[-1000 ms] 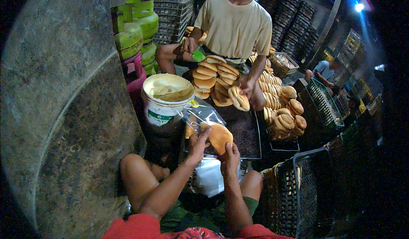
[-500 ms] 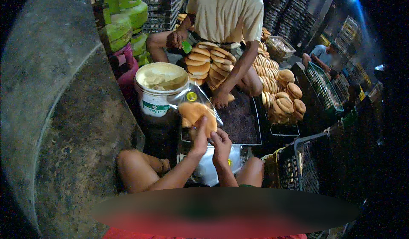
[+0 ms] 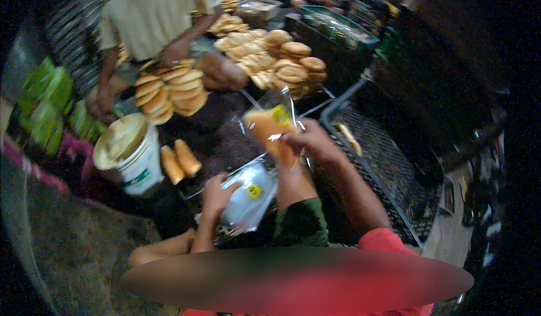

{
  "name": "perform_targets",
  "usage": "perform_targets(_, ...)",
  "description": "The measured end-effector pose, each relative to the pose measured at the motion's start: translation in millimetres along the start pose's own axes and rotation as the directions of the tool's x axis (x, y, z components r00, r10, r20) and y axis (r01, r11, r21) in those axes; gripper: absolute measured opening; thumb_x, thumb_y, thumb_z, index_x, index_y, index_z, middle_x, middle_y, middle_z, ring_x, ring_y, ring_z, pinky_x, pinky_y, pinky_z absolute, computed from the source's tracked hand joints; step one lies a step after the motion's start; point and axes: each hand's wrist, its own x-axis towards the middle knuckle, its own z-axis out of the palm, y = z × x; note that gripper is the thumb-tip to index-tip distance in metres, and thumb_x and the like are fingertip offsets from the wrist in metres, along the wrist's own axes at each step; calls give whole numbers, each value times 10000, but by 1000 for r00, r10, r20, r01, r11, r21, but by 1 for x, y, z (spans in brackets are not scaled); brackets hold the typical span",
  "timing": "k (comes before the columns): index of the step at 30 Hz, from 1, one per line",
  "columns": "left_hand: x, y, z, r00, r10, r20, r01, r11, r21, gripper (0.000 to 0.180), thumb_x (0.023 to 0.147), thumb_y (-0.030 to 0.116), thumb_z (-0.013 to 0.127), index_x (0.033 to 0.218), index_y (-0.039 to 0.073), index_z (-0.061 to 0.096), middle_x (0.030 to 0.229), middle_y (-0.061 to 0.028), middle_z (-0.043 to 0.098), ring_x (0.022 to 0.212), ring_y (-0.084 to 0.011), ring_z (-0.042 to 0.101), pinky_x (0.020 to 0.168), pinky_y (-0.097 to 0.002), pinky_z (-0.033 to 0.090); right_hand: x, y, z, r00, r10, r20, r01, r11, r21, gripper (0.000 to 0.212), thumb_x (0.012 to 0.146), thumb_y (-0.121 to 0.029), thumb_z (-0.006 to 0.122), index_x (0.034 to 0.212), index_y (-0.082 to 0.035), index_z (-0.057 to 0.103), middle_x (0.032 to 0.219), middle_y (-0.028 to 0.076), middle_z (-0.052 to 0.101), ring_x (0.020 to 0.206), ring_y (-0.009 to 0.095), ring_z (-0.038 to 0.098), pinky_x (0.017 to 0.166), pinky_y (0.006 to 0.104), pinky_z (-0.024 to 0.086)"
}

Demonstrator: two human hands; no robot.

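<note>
My right hand (image 3: 313, 142) is raised over my right knee. It is closed on a golden bread bun (image 3: 264, 127) in a clear plastic bag with a yellow label. At the left edge of a stack of clear plastic bags (image 3: 246, 206), marked by a round yellow label, rests my left hand (image 3: 216, 195). The fingers of that hand look loosely spread on the bags, somewhat blurred. Two elongated bread rolls (image 3: 180, 161) lie side by side beyond it on a dark tray (image 3: 222, 127).
A white bucket (image 3: 135, 164) with pale contents stands left of the rolls. Across from me sits a co-worker (image 3: 155, 20) behind piled split buns (image 3: 169, 90). More bread (image 3: 290, 71) is heaped farther right. A crate (image 3: 383, 164) stands by my right arm.
My view has swung right. Both hands were together on the bun in its bag; now my right hand alone carries it to the right, and my left has dropped to the bag stack.
</note>
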Motion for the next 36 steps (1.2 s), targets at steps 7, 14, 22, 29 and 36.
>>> perform_targets(7, 8, -60, 21, 989, -139, 55, 116, 944, 308, 352, 730, 231, 799, 990, 55, 640, 993, -201, 691, 982, -373, 657, 870, -520, 480, -47, 10, -234, 886, -153, -437, -91, 868, -488, 369, 737, -201, 756, 1040, -16, 655, 923, 73, 682, 861, 169, 646, 791, 334, 522)
perform_targets(14, -1, -50, 6, 989, 133, -65, -74, 823, 564, 202, 890, 251, 610, 941, 58, 636, 893, -198, 699, 883, -407, 665, 749, -510, 500, -16, 111, -226, 904, 216, -369, -405, 706, -581, 473, 931, -389, 593, 1208, -7, 611, 1103, 120, 675, 996, 189, 599, 910, 347, 462)
perform_targets(22, 10, -16, -45, 840, -186, -509, -194, 774, -603, 232, 922, 195, 627, 1051, 14, 561, 831, -39, 626, 779, -171, 604, 736, -295, 476, -13, 25, -48, 785, -593, -179, 252, 569, -783, 227, 863, -109, 663, 1071, -20, 654, 1053, 164, 670, 990, 315, 634, 870, 391, 492)
perform_targets(29, -22, 11, -145, 909, -266, -320, -217, 353, -910, 201, 982, 263, 586, 954, 64, 594, 773, -66, 666, 665, -154, 627, 562, -298, 486, 144, 102, 218, 1000, -29, -13, 14, 760, -650, 558, 881, -545, 598, 1074, -28, 678, 1052, 210, 688, 981, 370, 661, 833, 445, 509)
perform_targets(36, -25, 3, -158, 930, -299, -211, -214, 25, -977, 174, 969, 262, 610, 984, 90, 585, 816, -67, 653, 625, -178, 627, 533, -305, 485, 267, 166, 307, 991, 111, 77, -24, 705, -709, 604, 848, -546, 585, 1054, 15, 675, 1071, 234, 687, 1045, 351, 663, 863, 441, 523)
